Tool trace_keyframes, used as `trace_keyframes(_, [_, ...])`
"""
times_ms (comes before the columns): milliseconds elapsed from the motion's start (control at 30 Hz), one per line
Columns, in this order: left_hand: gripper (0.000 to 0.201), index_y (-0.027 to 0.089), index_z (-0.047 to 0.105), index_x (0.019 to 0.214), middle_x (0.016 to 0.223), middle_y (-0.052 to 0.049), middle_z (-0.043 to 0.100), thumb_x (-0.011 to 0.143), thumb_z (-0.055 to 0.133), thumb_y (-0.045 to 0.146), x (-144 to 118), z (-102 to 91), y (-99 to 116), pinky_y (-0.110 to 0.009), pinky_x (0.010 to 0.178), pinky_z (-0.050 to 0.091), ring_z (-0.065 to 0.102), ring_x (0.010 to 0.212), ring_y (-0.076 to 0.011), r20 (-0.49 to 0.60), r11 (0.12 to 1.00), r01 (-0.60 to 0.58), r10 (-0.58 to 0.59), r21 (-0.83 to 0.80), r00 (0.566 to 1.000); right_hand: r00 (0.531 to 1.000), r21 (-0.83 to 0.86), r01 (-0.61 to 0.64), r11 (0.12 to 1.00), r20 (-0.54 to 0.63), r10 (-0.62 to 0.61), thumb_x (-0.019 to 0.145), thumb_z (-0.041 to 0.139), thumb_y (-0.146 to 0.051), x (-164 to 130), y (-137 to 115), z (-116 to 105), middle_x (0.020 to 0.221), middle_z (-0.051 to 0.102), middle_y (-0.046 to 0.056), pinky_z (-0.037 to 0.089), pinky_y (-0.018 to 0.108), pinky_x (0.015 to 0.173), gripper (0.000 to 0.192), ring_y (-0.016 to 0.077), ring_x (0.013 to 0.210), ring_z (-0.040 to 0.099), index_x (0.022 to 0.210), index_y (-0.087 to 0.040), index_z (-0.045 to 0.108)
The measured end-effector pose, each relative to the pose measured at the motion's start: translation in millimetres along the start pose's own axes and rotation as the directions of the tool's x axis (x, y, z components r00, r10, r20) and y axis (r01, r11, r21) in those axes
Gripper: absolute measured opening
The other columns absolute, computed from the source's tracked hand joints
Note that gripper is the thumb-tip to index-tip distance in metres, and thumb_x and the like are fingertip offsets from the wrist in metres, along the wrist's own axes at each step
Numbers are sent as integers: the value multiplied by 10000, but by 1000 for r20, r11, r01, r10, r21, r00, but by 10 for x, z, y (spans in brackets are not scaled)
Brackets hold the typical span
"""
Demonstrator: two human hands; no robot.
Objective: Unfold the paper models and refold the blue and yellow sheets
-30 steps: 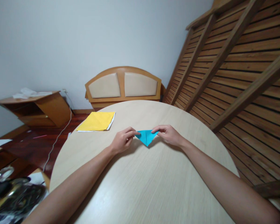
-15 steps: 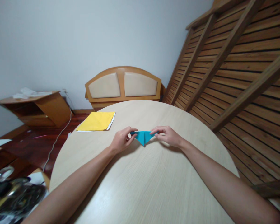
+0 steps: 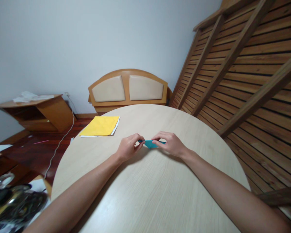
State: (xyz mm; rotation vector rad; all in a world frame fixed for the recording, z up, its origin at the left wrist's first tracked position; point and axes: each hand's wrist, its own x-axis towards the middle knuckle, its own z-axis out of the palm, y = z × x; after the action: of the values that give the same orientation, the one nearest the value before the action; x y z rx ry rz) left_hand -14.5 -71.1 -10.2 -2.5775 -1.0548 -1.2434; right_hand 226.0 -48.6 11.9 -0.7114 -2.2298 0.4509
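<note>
Left hand [image 3: 128, 147], curled nearly closed, pinches left end of folded turquoise paper [image 3: 149, 144]; right hand [image 3: 172, 143], likewise curled, pinches other. Yellow paper [image 3: 100, 125] on round table [image 3: 160, 191].

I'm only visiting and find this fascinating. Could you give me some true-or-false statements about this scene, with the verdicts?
1. The left hand and right hand both hold the blue paper. True.
2. The yellow paper lies to the right of the right hand. False: it lies on the far left part of the table.
3. A white sheet shows beneath the yellow paper. True.
4. The arched headboard has three pale panels. False: it has two.
</note>
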Motion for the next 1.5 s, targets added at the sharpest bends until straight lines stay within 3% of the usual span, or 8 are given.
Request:
trace_keyframes(200, [58,193,572,938,811,-27,685,923,521,169,17,-17,45,-223,611,510,643,699,-123,45,999,-52,51,13,998,995,-215,101,971,20,-99,961,586,-299,12,-65,8,883,740,42,464,322,759,153,193,818,668,924,-222,713])
trace_keyframes(433, [127,193,644,933,841,-49,695,933,517,186,46,-20,100,-240,663,519,646,742,-137,81,994,-99,96,39,992,978,-400,210,892,99,-186,966,558,-259,24,-109,73,881,741,56,431,330,754,149,204,823,663,937,-209,695])
trace_keyframes(700, [91,195,639,866,817,-43,685,872,552,172,65,-40,125,-248,636,502,633,718,-151,100,985,-148,139,84,985,970,-415,240,877,128,-205,947,573,-238,36,-133,86,881,732,62,411,325,735,112,206,813,652,940,-204,680])
trace_keyframes(1100, [104,203,640,859,841,-33,693,886,549,161,24,-144,-52,-237,643,475,630,731,-139,91,983,-108,95,148,991,988,-381,152,912,43,-147,940,551,-230,34,-12,-26,882,732,53,425,315,731,128,201,812,659,904,-216,673])
trace_keyframes(1367, [96,197,637,839,836,-29,694,860,556,151,8,-186,-96,-238,645,477,632,722,-140,85,981,-113,100,160,991,981,-419,176,891,0,-194,909,588,-198,29,20,-37,847,728,25,410,292,697,81,174,760,651,874,-200,661])
trace_keyframes(1500, [91,188,653,920,889,-42,709,872,578,203,17,-170,-53,-249,652,489,649,745,-150,77,978,-122,111,167,991,975,-425,204,882,7,-223,893,600,-177,30,2,-18,835,722,23,407,286,693,66,171,760,651,858,-190,654])
